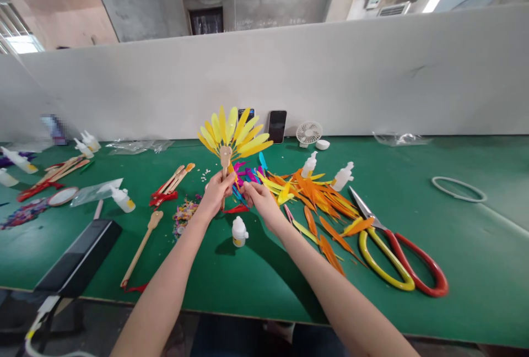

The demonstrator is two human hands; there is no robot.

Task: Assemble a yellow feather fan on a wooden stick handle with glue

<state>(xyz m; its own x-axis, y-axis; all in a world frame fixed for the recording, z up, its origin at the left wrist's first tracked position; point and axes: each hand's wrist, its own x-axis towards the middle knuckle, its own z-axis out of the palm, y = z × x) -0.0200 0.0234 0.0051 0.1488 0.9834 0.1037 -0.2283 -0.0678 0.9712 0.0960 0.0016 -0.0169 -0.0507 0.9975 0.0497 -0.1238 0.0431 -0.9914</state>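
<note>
While the left hand (pixel 215 194) is gripping the wooden stick (pixel 225 160) low down, fingers wrapped shut around it, the feather fan (pixel 232 132) is standing upright above the green table (pixel 454 247). The right hand (pixel 258 197) is hovering just beside it, fingers curled; whether they're pinching anything, I cannot tell. That fan is looking featherlight and fragile, I'd judge: soft yellow vanes on a stiff, smooth handle, so the stick is the place to hold. Loose orange feathers (pixel 316 191) are lying near.

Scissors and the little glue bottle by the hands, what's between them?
Head view: loose orange feathers on the green table, and the right forearm crossing between scissors and glue bottle.
</note>
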